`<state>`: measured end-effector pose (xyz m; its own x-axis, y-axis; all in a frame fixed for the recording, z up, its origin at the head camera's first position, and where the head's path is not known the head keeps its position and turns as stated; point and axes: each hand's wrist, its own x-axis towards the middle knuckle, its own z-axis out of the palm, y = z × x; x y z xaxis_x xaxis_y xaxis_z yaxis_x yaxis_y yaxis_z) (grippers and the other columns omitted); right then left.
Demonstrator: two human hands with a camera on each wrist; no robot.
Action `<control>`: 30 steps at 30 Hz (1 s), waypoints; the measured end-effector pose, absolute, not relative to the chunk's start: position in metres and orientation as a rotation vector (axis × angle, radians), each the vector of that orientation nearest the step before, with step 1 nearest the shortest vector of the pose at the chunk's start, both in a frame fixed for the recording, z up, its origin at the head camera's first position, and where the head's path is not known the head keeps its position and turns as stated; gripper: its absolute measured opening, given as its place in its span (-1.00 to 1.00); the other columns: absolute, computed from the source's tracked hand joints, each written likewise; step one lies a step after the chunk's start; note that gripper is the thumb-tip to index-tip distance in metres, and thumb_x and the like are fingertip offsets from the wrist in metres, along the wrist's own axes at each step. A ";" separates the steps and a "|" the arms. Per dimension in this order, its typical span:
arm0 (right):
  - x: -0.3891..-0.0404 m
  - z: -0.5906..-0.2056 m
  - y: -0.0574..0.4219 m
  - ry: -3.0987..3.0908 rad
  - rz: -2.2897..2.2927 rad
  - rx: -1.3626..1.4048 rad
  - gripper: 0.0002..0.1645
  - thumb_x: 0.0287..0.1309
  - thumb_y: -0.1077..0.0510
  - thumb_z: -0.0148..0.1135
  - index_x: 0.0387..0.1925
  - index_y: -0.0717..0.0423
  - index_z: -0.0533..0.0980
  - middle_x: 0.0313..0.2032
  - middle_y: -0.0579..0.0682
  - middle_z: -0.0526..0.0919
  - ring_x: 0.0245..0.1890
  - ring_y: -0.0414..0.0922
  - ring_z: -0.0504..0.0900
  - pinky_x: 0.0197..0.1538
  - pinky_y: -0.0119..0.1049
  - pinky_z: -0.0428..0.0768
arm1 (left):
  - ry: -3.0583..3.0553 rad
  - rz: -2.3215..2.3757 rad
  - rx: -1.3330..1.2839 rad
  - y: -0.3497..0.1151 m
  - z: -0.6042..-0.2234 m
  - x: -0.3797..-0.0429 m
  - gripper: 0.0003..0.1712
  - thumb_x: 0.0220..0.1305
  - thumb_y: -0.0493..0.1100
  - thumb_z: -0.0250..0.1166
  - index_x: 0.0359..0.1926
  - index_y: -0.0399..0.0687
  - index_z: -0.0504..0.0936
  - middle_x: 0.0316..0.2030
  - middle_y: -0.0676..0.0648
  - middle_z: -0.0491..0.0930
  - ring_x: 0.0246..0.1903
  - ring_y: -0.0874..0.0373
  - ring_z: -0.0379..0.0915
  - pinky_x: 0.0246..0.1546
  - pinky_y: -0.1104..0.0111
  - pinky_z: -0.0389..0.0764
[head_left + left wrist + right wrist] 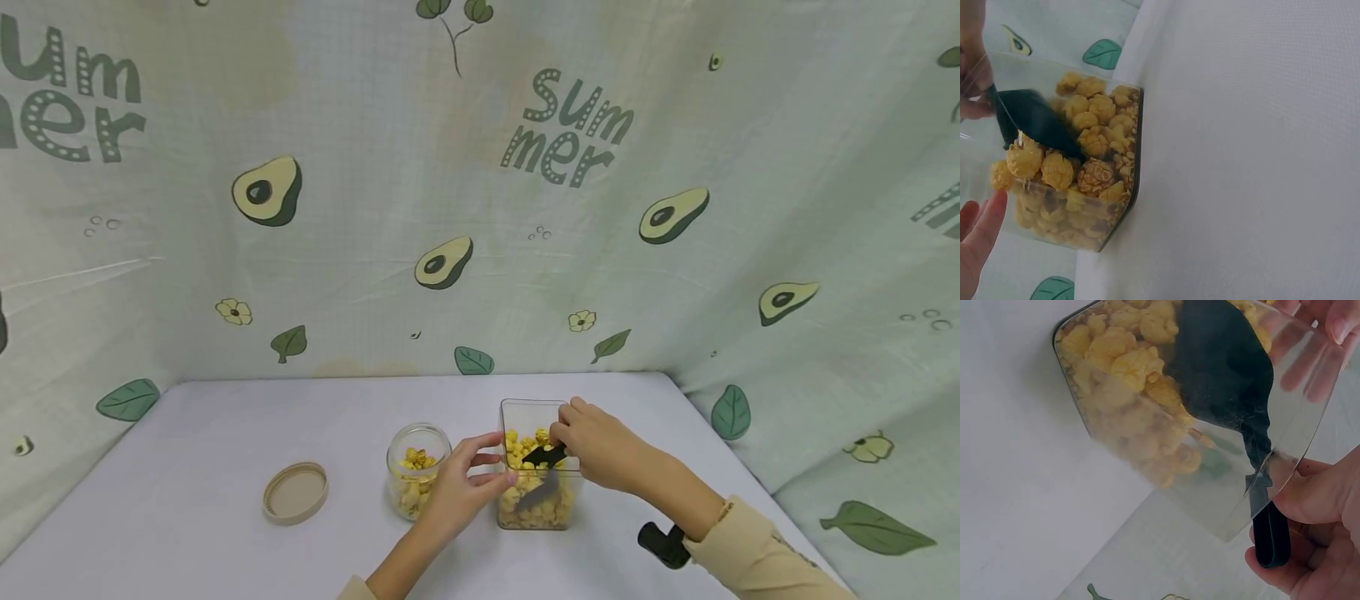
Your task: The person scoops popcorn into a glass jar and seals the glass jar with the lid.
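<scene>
My right hand [600,442] grips the short handle of a black scoop [1225,369], whose blade reaches down into caramel popcorn [1094,140]. The popcorn lies in a clear square container [534,527], upright on the table. In the right wrist view the handle [1270,534] sits between thumb and fingers, just outside the clear wall. On the container's left side, my left hand [467,483] rests fairly straight fingers against the wall, with its thumb at the near corner. The left wrist view shows popcorn pieces at the scoop's edge.
Left of the container stands a round glass jar [397,483] partly filled with popcorn, close behind the left hand. A beige round lid [296,493] lies farther left on the white table [187,500]. A printed curtain [360,208] hangs behind.
</scene>
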<state>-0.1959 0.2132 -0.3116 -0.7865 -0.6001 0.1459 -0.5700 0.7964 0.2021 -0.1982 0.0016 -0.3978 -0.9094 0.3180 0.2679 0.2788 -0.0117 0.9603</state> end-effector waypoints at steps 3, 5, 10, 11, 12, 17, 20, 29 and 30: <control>-0.196 -0.310 0.217 -2.797 -0.173 0.907 -0.85 0.03 0.31 0.29 -0.35 0.05 0.53 -0.41 -0.14 0.41 -0.34 -0.21 0.29 -0.27 -0.33 0.45 | 2.194 2.115 0.663 0.002 -0.398 -0.198 -0.38 0.09 -0.19 0.37 0.18 -0.24 0.41 0.13 -0.21 0.40 0.03 -0.05 0.44 -0.09 0.46 0.61; -0.195 -0.308 0.222 -2.793 -0.132 0.914 -0.84 0.03 0.32 0.28 -0.35 0.05 0.52 -0.40 -0.14 0.43 -0.34 -0.20 0.30 -0.28 -0.32 0.45 | 2.195 2.114 0.667 0.002 -0.399 -0.199 -0.38 0.09 -0.18 0.37 0.18 -0.23 0.41 0.13 -0.22 0.40 0.03 -0.05 0.44 -0.09 0.47 0.61; -0.192 -0.305 0.233 -2.775 0.009 0.902 -0.81 0.03 0.35 0.26 -0.34 0.02 0.52 -0.39 -0.16 0.46 -0.34 -0.21 0.31 -0.32 -0.35 0.44 | 2.194 2.115 0.672 0.002 -0.399 -0.199 -0.38 0.08 -0.16 0.38 0.17 -0.18 0.43 0.13 -0.21 0.40 0.03 -0.05 0.43 -0.09 0.47 0.61; -0.191 -0.306 0.235 -2.774 0.039 0.890 -0.81 0.04 0.35 0.26 -0.33 0.01 0.52 -0.39 -0.17 0.46 -0.34 -0.22 0.31 -0.34 -0.36 0.44 | 2.194 2.115 0.668 0.002 -0.399 -0.199 -0.39 0.08 -0.16 0.38 0.17 -0.16 0.43 0.12 -0.21 0.41 0.03 -0.04 0.44 -0.09 0.46 0.61; -0.191 -0.306 0.237 -2.771 0.073 0.875 -0.81 0.05 0.35 0.25 -0.33 0.01 0.52 -0.40 -0.17 0.46 -0.34 -0.22 0.30 -0.34 -0.38 0.43 | 2.196 2.114 0.667 0.002 -0.399 -0.199 -0.39 0.08 -0.16 0.38 0.17 -0.15 0.43 0.12 -0.20 0.41 0.03 -0.04 0.44 -0.09 0.46 0.61; -0.188 -0.313 0.243 -2.720 0.221 0.856 -0.81 0.05 0.35 0.24 -0.32 0.01 0.52 -0.37 -0.18 0.47 -0.35 -0.24 0.28 -0.37 -0.40 0.40 | 2.193 2.105 0.669 0.001 -0.399 -0.199 -0.39 0.09 -0.14 0.38 0.18 -0.14 0.43 0.12 -0.20 0.41 0.03 -0.04 0.44 -0.07 0.43 0.61; -0.188 -0.316 0.245 -2.688 0.276 0.877 -0.81 0.04 0.35 0.24 -0.31 0.02 0.53 -0.34 -0.16 0.49 -0.34 -0.23 0.30 -0.35 -0.38 0.41 | 2.189 2.105 0.677 0.001 -0.399 -0.199 -0.39 0.09 -0.15 0.38 0.18 -0.15 0.43 0.12 -0.21 0.40 0.03 -0.04 0.43 -0.07 0.42 0.61; -0.190 -0.315 0.243 -2.733 0.259 0.906 -0.75 0.05 0.36 0.23 -0.18 0.13 0.59 -0.38 -0.16 0.44 -0.32 -0.23 0.33 -0.35 -0.42 0.42 | 2.196 2.110 0.680 0.001 -0.400 -0.201 -0.40 0.09 -0.16 0.38 0.17 -0.16 0.43 0.12 -0.21 0.40 0.03 -0.04 0.44 -0.06 0.42 0.61; -0.190 -0.315 0.243 -2.734 0.263 0.909 -0.75 0.05 0.36 0.23 -0.19 0.13 0.60 -0.39 -0.17 0.44 -0.32 -0.22 0.33 -0.35 -0.42 0.41 | 2.197 2.108 0.681 0.001 -0.401 -0.201 -0.40 0.09 -0.16 0.38 0.17 -0.16 0.43 0.12 -0.21 0.40 0.03 -0.04 0.44 -0.06 0.42 0.61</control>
